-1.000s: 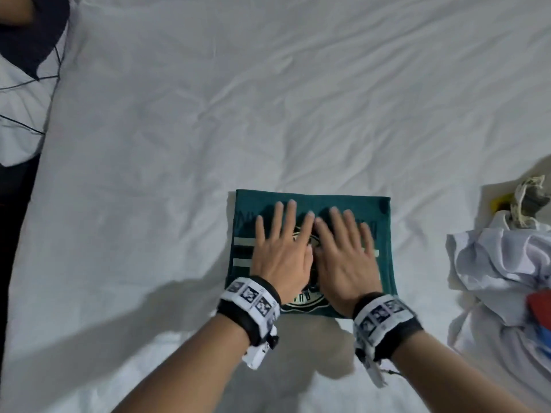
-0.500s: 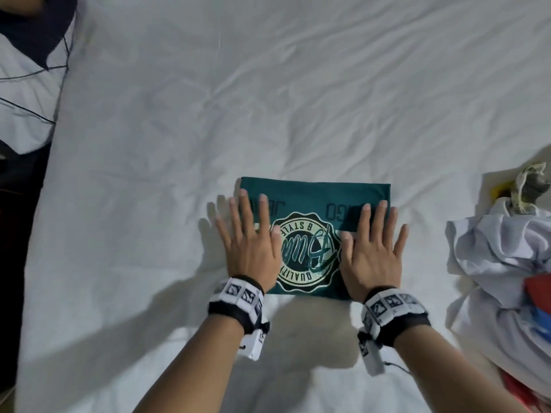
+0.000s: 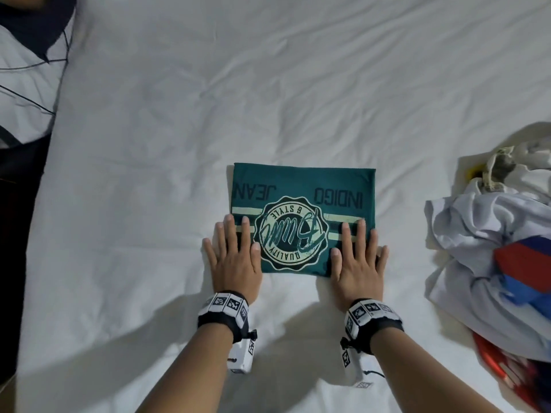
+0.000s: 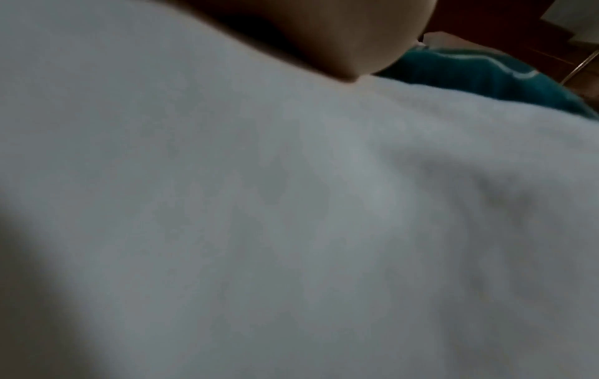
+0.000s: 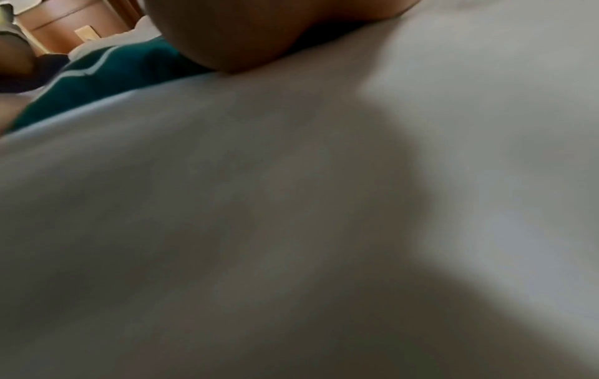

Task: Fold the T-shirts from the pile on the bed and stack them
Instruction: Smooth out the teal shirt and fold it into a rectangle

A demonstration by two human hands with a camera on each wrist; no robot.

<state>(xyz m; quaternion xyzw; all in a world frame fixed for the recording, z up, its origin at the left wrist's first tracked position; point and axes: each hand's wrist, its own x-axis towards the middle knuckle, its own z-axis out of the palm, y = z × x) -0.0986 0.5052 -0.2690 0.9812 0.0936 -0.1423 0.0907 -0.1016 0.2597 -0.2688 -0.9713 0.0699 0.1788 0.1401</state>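
A folded teal T-shirt (image 3: 301, 186) with a round cream badge lies flat in the middle of the white bed (image 3: 268, 84). My left hand (image 3: 234, 251) lies flat with straight fingers on its near left corner, partly on the sheet. My right hand (image 3: 357, 257) lies flat on its near right corner in the same way. In the left wrist view the teal T-shirt (image 4: 479, 74) shows beyond the heel of my left hand (image 4: 340, 38). In the right wrist view the teal T-shirt (image 5: 107, 77) lies beside the heel of my right hand (image 5: 246, 33).
A pile of unfolded T-shirts (image 3: 489, 263), white with red and blue, lies at the right edge of the bed. A white and dark cloth (image 3: 26, 84) lies at the far left, with the dark bed edge below it. Wooden furniture (image 5: 64, 23) stands beyond the bed.
Both hands have slid apart from the middle of the folded T-shirt to its near corners, uncovering the round badge.
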